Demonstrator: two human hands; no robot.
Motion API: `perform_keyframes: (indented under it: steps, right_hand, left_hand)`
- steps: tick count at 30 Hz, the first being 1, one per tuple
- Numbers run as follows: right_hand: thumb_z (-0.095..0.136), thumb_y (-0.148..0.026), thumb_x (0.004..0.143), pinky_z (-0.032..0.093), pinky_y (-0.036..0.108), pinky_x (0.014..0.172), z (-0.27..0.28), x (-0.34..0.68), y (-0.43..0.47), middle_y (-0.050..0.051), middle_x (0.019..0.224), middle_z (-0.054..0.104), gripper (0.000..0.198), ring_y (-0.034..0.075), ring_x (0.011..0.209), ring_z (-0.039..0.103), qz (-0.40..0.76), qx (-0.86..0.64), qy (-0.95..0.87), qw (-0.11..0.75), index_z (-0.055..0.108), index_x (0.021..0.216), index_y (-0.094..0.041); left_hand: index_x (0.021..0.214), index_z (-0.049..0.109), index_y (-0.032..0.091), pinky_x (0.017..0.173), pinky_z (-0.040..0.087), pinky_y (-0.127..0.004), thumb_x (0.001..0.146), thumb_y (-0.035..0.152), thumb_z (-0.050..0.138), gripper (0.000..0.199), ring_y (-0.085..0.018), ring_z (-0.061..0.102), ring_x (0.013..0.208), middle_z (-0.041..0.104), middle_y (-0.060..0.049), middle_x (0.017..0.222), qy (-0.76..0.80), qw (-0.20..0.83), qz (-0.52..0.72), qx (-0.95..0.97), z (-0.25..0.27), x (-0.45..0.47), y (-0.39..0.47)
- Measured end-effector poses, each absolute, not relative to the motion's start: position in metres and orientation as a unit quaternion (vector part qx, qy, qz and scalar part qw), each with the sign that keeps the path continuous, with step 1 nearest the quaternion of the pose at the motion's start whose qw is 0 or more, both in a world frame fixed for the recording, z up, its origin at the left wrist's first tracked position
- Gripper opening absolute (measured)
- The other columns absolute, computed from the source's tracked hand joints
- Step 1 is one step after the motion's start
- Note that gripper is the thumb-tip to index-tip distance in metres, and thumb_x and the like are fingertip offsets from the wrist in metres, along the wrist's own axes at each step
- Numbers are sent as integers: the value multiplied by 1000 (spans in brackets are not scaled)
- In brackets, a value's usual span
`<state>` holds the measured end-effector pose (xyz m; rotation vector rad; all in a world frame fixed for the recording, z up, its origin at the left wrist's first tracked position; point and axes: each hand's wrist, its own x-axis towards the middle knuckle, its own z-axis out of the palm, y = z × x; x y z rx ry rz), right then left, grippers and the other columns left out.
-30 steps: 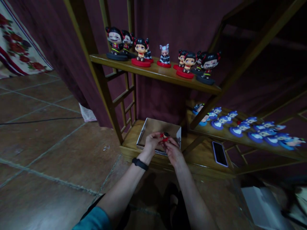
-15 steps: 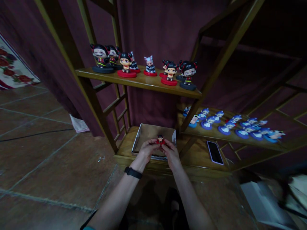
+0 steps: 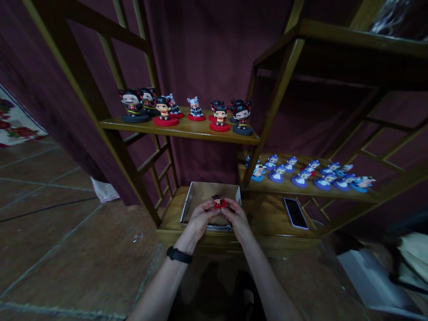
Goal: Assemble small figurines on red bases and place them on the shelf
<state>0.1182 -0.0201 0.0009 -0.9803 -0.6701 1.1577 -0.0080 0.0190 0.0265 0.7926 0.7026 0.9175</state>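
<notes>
Between my two hands I hold a small figurine (image 3: 217, 202) with black hair buns and a red base. My left hand (image 3: 201, 217) grips its left side, and my right hand (image 3: 236, 214) has the base at the right. Both sets of fingers are closed on it. Beneath and behind them, an open cardboard box (image 3: 197, 189) sits on the lowest wooden shelf. My hands hide part of its inside and front edge.
Several figurines on red and black bases line the upper shelf (image 3: 200, 132). Blue and purple figurines (image 3: 302, 177) fill the right-hand shelf. A phone (image 3: 295, 213) lies on the lower board. A slanted wooden post (image 3: 272, 104) separates the shelves. A white box (image 3: 371, 276) stands on the floor at right.
The view has shifted, so the shelves appear lower and further left. The figurine has turned and tilted slightly between my hands, which both still hold it.
</notes>
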Motion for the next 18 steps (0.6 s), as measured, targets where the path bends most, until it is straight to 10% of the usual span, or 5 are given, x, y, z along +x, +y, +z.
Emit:
perform_keyframes:
  steps: [18]
  right_hand:
    - [74,-27,59,50,33,78,4,107,-30,3,90,73,35,20,87,64,552,-399,-278,677,70,93,-21]
  left_hand:
    - [98,59,17,65,47,-26,53,18,74,47,-14,61,63,66,1,71,399,579,453,548,3,-11,16]
